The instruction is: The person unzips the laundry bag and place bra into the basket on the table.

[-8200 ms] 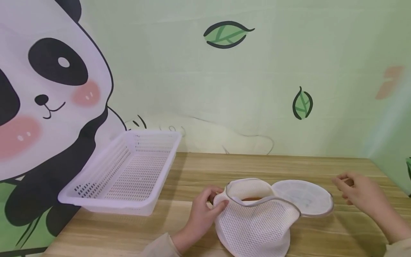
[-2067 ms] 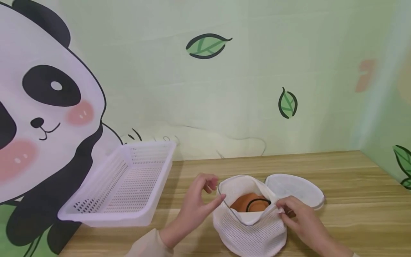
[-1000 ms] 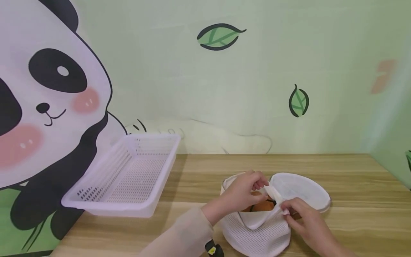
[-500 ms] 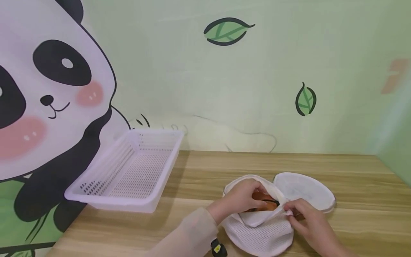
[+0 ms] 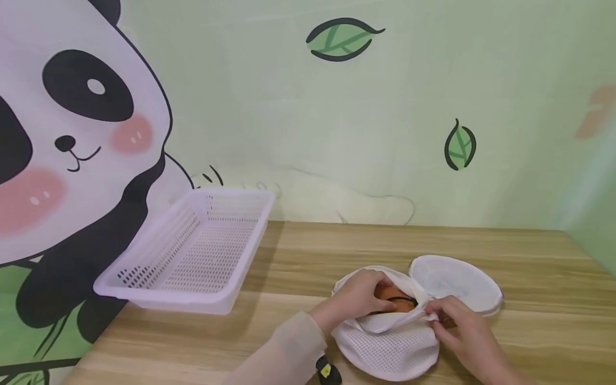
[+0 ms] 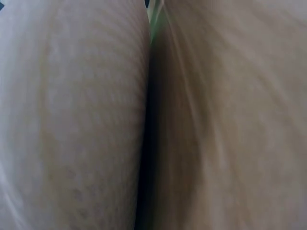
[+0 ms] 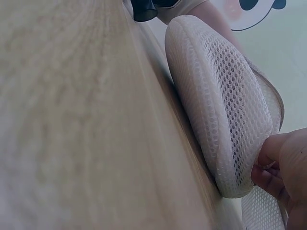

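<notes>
A white mesh laundry bag (image 5: 390, 350) stands on the wooden table with its round zip lid (image 5: 457, 283) folded back to the right. Inside its mouth sits an orange-brown thing with a black band (image 5: 397, 299); most of it is hidden. My left hand (image 5: 358, 297) reaches in from the left, thumb and fingers curled over that thing, fingertips partly hidden. At the right of the opening, my right hand (image 5: 462, 326) pinches the bag's rim. The right wrist view shows the same pinch by the hand (image 7: 285, 165). Close, blurred surfaces fill the left wrist view.
A white perforated plastic basket (image 5: 202, 262) stands at the left of the table. Behind is a pale green printed backdrop (image 5: 269, 123). A small black object (image 5: 329, 371) shows beneath my left sleeve.
My left hand has moved from the bag's left rim into its mouth, onto the orange-brown thing. My right hand, earlier apart from the bag, now pinches its rim. The mouth has widened.
</notes>
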### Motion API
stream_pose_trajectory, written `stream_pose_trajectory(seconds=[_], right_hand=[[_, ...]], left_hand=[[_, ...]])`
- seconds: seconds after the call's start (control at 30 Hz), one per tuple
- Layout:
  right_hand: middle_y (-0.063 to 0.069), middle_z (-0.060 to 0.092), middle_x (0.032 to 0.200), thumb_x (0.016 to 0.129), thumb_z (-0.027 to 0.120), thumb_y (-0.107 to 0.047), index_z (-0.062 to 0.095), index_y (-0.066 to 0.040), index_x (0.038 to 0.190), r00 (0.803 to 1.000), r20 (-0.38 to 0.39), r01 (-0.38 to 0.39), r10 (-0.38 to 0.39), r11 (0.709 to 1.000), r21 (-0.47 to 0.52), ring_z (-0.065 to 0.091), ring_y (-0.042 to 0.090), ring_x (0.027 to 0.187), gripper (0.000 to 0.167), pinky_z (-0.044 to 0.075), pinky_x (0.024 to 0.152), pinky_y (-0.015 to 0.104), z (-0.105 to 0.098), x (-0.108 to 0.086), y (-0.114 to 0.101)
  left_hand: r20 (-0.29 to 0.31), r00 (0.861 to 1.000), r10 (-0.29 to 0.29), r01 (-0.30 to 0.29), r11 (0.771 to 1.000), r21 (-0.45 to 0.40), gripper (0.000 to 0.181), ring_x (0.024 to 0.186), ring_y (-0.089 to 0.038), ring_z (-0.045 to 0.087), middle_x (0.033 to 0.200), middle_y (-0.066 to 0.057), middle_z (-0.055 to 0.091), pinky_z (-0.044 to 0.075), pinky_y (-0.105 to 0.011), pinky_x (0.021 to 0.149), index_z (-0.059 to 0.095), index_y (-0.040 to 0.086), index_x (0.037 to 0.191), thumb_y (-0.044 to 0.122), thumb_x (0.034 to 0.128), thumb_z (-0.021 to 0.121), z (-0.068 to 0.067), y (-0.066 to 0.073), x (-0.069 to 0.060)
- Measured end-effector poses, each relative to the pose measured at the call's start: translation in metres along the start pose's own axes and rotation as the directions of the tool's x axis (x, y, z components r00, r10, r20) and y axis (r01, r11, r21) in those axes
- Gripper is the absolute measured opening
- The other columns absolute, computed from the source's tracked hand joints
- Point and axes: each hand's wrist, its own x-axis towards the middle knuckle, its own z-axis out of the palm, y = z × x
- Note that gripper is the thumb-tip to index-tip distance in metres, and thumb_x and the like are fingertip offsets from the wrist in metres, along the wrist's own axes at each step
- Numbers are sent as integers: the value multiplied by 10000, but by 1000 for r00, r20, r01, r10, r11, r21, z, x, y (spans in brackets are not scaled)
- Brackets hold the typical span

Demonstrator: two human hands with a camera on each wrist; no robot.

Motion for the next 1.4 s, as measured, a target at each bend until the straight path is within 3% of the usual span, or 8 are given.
stream_pose_trajectory(seconds=[0.33,0.53,1.0,1.4], right_hand=[[-64,610,891,626,743,177,629,-147,931,1000,19,0,0,1000,5,562,-48,798,460,447,667,36,0,1,0],[-68,606,887,626,741,182,627,-147,930,1000,15,3,-3,1000,9,553,-63,800,462,447,665,38,0,0,-1],[-71,609,890,662,754,143,627,-155,920,999,13,-36,36,999,-25,529,-92,805,414,444,648,43,-3,1,-2],[-62,623,895,680,752,130,633,-153,911,998,-2,-63,63,998,-30,535,-87,800,385,472,624,88,-4,2,-3]], left_hand=[[-24,999,-27,24,992,-122,404,1048,-85,620,1115,4,699,463,-176,910,655,115,1143,297,801,771,2,-4,-4],[-39,998,-44,38,991,-131,429,1074,-112,612,1143,-16,686,467,-193,920,654,102,1166,292,800,772,3,-2,-8],[-40,999,10,-15,991,-134,295,899,-31,567,1017,22,694,429,-134,783,693,127,1047,267,800,773,3,-2,-8],[-90,993,73,-89,979,-185,243,946,-46,569,1054,-10,672,419,-126,816,664,131,1014,198,804,766,3,-7,-11]])
